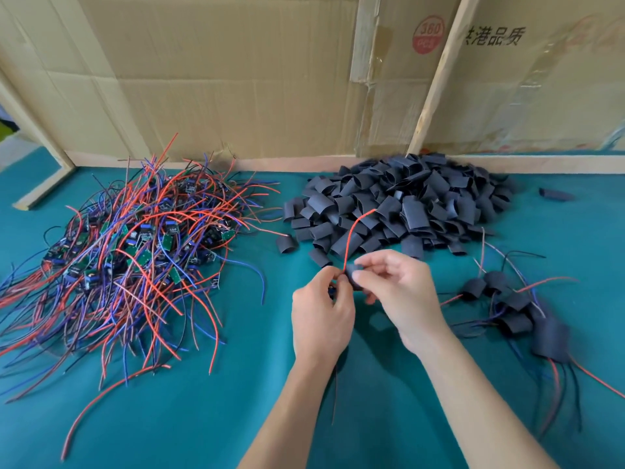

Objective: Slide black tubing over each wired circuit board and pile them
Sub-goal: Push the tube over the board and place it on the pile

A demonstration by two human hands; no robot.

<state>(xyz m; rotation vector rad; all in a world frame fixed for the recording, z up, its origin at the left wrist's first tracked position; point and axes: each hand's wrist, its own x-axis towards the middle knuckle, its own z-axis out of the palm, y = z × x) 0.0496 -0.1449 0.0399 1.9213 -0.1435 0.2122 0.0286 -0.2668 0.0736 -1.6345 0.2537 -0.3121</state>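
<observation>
One tubing piece (353,275) between both grips

Single view only, head-mounted wide-angle, so no second view and no shared coverage. It looks forward and down over the teal bench (203,418) from the person's side. Both forearms enter from the bottom edge; left hand (321,316) and right hand (402,299) sit just below frame centre, close to the lens. The cardboard wall (220,79) at the bench's far edge fills the top third. Bare-board pile (135,252) is at left, tubing pile (406,204) upper centre-right, sleeved boards (517,313) at right. Straight edges bow toward the frame edges.
</observation>
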